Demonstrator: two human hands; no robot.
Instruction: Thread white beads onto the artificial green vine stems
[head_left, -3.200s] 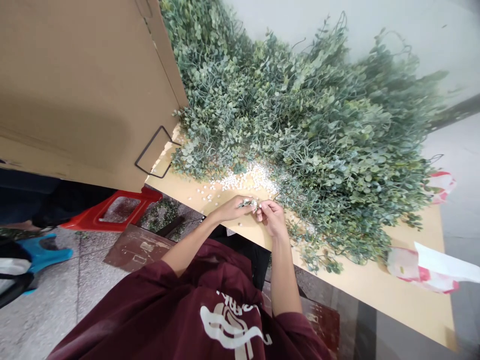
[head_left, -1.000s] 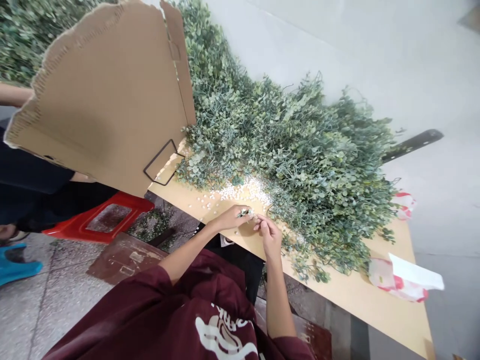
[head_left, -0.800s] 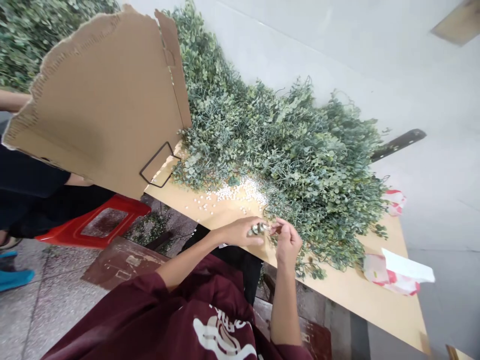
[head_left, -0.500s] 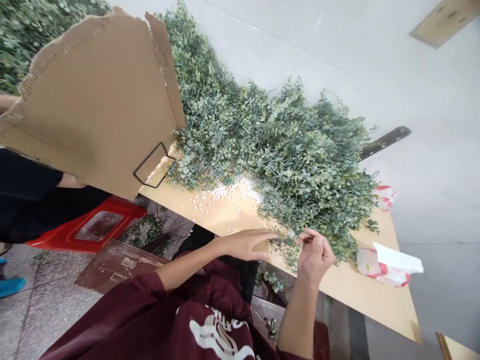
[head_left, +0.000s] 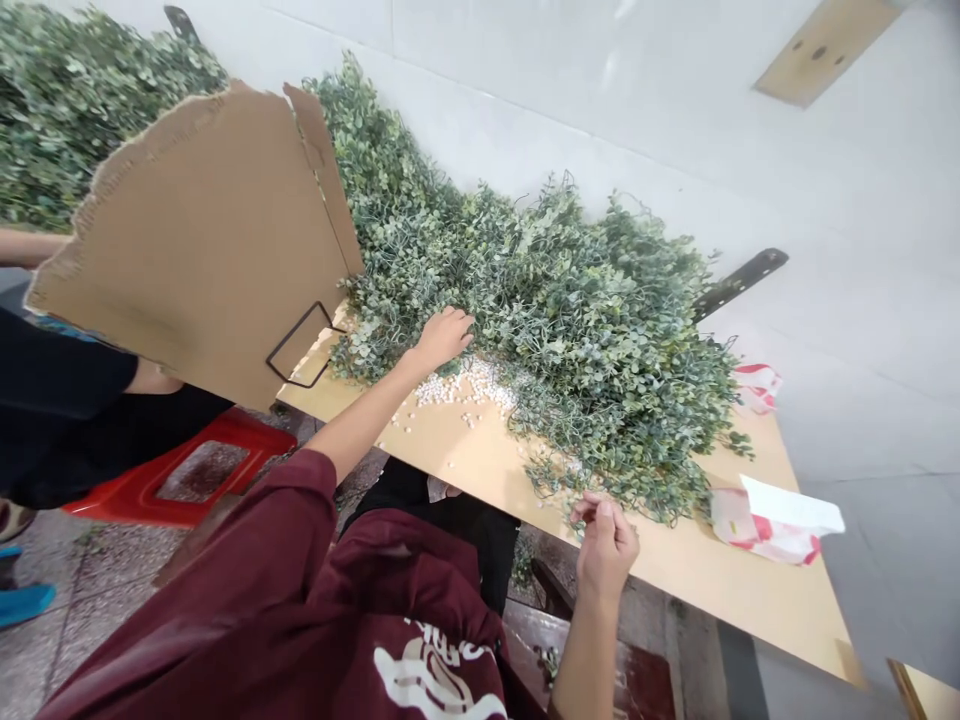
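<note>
A big heap of artificial green leaf sprigs (head_left: 600,340) lies along the tabletop against the wall. My left hand (head_left: 444,338) reaches to the front of the heap, its fingers loosely stretched over the leaves and fingertips partly lost among them. Just below that hand, small white beads or pellets (head_left: 480,385) are scattered on the wooden table (head_left: 480,450). At the table's near edge my right hand (head_left: 609,545) is closed in a pinch, with loose sprigs (head_left: 551,475) close to its fingertips. What the pinch holds is too small to make out.
A torn cardboard sheet (head_left: 217,230) stands at the left, with a black wire frame (head_left: 300,345) by its lower corner. Another person's arm (head_left: 30,247) is behind it. A red stool (head_left: 202,470), a dark metal bracket (head_left: 742,285) and a red-and-white packet (head_left: 772,525) flank the work.
My left hand has gone from beside the right hand up and leftward to the leaf heap. The right hand stays pinched near the table edge. The camera view has shifted slightly.
</note>
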